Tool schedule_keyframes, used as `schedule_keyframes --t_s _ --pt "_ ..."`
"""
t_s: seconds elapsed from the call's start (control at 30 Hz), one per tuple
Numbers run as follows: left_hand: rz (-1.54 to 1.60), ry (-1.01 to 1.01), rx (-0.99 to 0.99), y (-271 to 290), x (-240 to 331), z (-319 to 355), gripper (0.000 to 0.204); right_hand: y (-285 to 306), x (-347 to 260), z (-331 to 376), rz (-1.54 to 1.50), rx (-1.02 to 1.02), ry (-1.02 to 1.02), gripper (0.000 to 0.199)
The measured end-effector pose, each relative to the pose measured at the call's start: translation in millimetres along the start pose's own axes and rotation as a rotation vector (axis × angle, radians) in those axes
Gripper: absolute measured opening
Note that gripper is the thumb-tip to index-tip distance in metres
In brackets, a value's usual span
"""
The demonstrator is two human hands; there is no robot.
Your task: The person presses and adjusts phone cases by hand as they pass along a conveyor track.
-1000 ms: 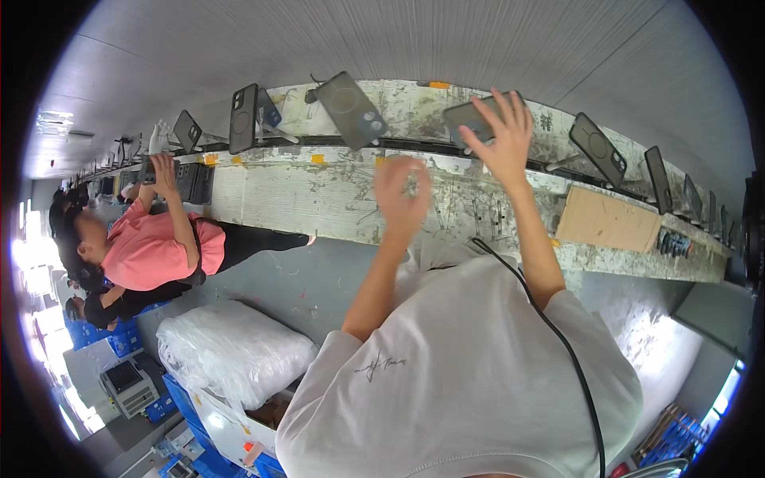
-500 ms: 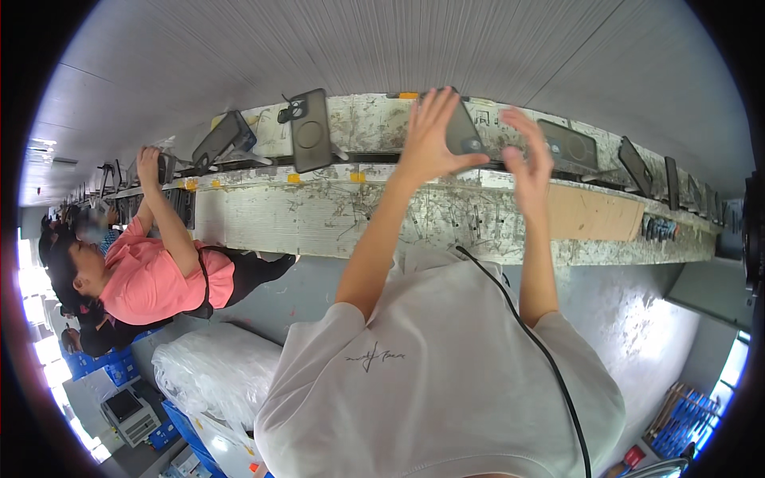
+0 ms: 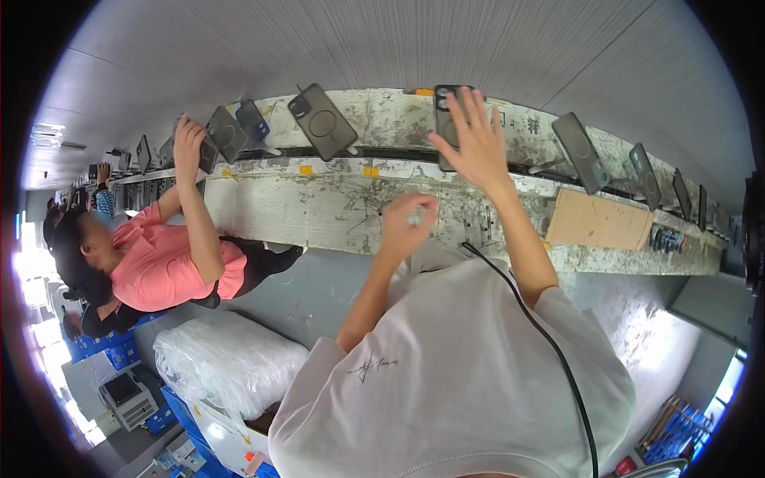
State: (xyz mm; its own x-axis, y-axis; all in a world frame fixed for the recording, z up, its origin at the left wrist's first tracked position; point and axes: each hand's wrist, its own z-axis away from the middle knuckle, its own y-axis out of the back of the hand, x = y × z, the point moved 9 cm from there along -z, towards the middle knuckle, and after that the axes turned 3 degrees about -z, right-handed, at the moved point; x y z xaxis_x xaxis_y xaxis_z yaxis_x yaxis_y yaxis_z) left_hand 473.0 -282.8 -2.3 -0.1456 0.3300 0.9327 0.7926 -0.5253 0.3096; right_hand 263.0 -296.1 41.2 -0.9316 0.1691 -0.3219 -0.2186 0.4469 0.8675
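Note:
My right hand [image 3: 475, 147] reaches over the line with its fingers spread. It partly covers a dark phone case [image 3: 444, 126] with camera rings at its top; whether the palm touches it I cannot tell. Nearer to me, over the worn bench, my left hand [image 3: 405, 226] is curled with thumb and fingertip meeting in a ring. Anything pinched there is too small to make out. Left of my hands a grey translucent phone case [image 3: 323, 121] with a circle on its back leans tilted on the line. A similar phone case [image 3: 580, 151] stands tilted on the right.
More cases [image 3: 644, 177] line the track both ways. A brown cardboard sheet [image 3: 599, 219] lies on the bench [image 3: 319, 205], with small dark tools [image 3: 668, 240] beside it. On the left a co-worker in pink [image 3: 171, 267] handles a case. Behind sits a plastic-wrapped bundle [image 3: 227, 362].
My left hand has drawn back from the line toward me and curled. My right hand has moved left and forward over a case. The cases beside it have shifted and stand at other angles.

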Motion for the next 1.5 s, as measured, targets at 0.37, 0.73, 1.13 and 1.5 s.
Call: schedule_keyframes --t_s 0.37,0.73,1.13,1.5 --pt "-0.948 -0.27 -0.063 -18 19 -172 0.076 75 150 63 0.094 -0.051 -0.341 0.102" --pt "-0.534 -0.37 -0.128 -130 82 -98 0.084 101 -33 2 -0.673 0.079 0.043 0.065" --pt "-0.129 -0.086 -0.036 -15 41 -15 0.02 9 15 0 -0.014 0.028 -0.131 0.088" --pt "-0.894 -0.368 0.095 -69 54 -118 0.058 96 142 59 -0.025 0.068 -0.389 0.08"
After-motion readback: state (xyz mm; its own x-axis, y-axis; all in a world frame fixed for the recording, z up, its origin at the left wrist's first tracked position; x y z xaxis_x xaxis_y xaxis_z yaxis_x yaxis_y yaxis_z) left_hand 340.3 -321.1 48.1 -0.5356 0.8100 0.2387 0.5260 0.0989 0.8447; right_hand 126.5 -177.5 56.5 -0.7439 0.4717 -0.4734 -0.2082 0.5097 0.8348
